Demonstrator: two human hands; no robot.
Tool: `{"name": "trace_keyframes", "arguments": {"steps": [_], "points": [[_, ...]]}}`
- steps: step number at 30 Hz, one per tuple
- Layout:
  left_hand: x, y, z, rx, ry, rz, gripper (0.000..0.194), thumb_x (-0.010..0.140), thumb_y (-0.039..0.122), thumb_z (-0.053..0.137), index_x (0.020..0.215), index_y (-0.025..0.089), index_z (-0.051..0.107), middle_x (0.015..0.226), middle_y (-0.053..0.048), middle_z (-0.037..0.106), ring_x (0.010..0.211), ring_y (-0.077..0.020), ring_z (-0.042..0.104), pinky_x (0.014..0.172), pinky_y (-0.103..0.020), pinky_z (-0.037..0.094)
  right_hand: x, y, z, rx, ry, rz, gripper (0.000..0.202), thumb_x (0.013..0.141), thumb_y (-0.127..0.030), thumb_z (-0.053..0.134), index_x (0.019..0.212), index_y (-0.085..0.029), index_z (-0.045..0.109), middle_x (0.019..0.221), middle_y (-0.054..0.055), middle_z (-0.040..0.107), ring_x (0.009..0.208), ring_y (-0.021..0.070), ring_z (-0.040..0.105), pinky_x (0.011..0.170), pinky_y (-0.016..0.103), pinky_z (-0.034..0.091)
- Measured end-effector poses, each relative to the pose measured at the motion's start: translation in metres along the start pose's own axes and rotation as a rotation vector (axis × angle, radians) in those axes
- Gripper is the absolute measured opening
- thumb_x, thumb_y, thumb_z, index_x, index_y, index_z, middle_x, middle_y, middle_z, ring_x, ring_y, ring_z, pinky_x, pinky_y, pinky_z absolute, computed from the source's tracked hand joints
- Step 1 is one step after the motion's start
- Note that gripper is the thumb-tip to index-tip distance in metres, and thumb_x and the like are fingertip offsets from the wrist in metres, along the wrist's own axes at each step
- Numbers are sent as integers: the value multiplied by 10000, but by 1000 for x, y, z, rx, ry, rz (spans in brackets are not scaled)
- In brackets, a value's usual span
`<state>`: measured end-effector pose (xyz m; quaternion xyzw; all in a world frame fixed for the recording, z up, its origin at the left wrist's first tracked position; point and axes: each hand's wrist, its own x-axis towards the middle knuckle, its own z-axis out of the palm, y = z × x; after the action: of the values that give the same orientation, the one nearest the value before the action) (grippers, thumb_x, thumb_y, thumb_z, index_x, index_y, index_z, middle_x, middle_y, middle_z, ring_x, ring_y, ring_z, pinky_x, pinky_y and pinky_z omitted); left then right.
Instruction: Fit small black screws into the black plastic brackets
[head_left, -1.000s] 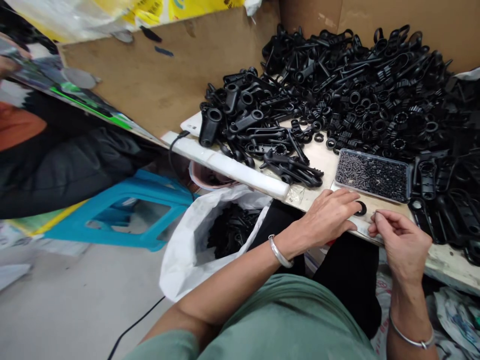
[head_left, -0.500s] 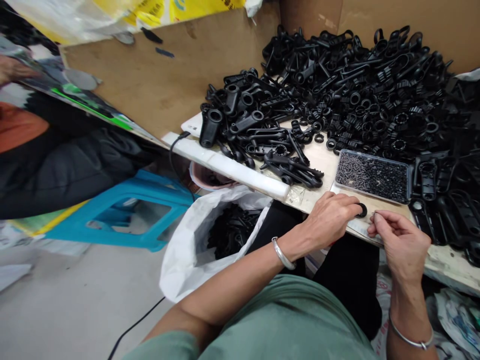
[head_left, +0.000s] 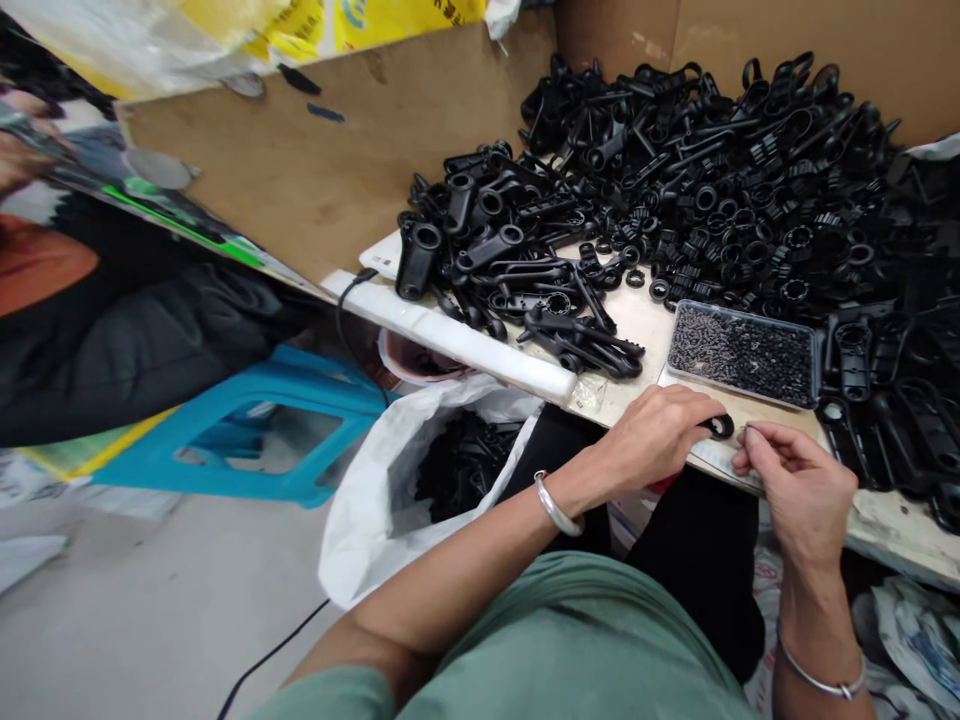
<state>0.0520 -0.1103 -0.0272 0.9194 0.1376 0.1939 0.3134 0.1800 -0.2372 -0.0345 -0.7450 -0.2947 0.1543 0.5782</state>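
Observation:
At the front edge of the worktable, my left hand (head_left: 660, 430) grips a black plastic ring-ended part (head_left: 721, 427), whose round end sticks out past the fingertips. Just to its right, my right hand (head_left: 799, 480) is closed in a pinch, thumb against forefinger; whatever tiny piece is between them is too small to name. The two hands are a short gap apart. Behind them lies a clear shallow box (head_left: 742, 352) filled with small dark and greyish pieces, possibly screws.
A big heap of black plastic parts (head_left: 720, 190) covers the table's back. A white sack (head_left: 367, 510) with black parts stands below the edge, beside a blue stool (head_left: 300, 480). Another person's hand (head_left: 26, 145) shows at far left. A white strip (head_left: 450, 335) edges the table.
My left hand has turned the black part slightly, so its ring opening now shows more. My right hand has barely moved. At far left the other person's hand has shifted.

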Motion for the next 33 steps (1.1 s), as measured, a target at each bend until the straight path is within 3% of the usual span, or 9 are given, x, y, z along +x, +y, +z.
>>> {"name": "trace_keyframes", "arguments": {"steps": [5, 12, 27, 33], "points": [[-1, 0, -1, -26, 36, -56, 190, 896, 137, 640, 1080, 121, 690, 1056, -91, 748, 1025, -239, 686, 932, -356, 521, 0, 1, 0, -4, -6, -2, 230, 729, -346, 764, 842, -147, 744, 604, 24, 698, 506, 135, 654, 534, 240, 575], [6, 4, -6, 30, 9, -136, 169, 921, 155, 590, 1039, 176, 709, 987, -65, 760, 968, -209, 709, 871, -313, 538, 0, 1, 0, -4, -3, -2, 251, 725, -363, 771, 844, -144, 743, 608, 28, 698, 507, 154, 659, 531, 276, 585], [16, 17, -17, 278, -159, -102, 224, 879, 89, 562, 1023, 192, 699, 897, -63, 763, 861, -227, 717, 711, -282, 496, -1, 4, 1, 13, 16, -17, 245, 731, -355, 771, 846, -141, 738, 596, 20, 689, 495, 148, 649, 529, 273, 580], [18, 16, -14, 264, -151, -100, 240, 894, 94, 514, 1008, 186, 704, 826, -69, 749, 788, -230, 714, 652, -277, 487, -1, 5, 1, -14, 22, -25, 248, 737, -367, 770, 841, -144, 740, 610, 25, 694, 503, 155, 655, 540, 285, 584]]}}
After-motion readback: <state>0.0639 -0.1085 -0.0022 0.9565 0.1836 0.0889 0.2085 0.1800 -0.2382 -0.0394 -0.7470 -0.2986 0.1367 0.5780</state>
